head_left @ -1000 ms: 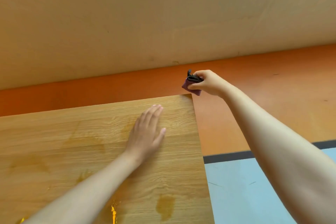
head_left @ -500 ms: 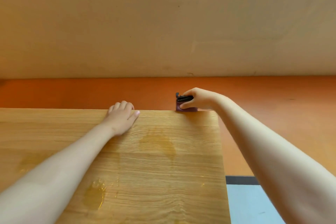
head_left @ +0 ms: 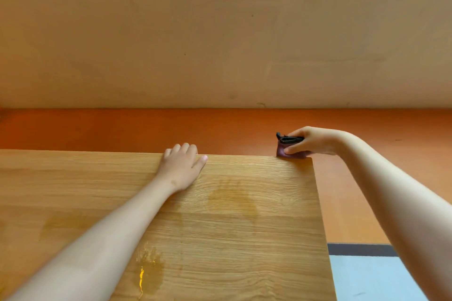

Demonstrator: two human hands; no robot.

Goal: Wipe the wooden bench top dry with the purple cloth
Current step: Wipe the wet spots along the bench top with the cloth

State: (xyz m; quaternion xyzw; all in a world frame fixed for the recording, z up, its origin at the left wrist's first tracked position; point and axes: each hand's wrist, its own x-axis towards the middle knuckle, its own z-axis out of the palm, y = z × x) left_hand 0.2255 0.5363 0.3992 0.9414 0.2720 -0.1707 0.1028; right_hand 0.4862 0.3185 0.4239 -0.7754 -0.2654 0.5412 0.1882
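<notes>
A person's right hand (head_left: 310, 142) pinched the folded cloth (head_left: 287, 149) against the far right corner of the bench (head_left: 244, 239), apparently poised to begin a wiping pass. The left hand (head_left: 181, 166) braced at the far edge, fingers hooked over it. Wet patches (head_left: 149, 273) lay nearer the camera, so the next stroke likely called for dragging the cloth back across them. A second earlier the left hand had lain flat mid-board and the cloth had hung clear of the corner.

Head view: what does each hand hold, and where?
Right hand pinches the purple cloth by its right side; left hand grips the far edge of the bench top.
</notes>
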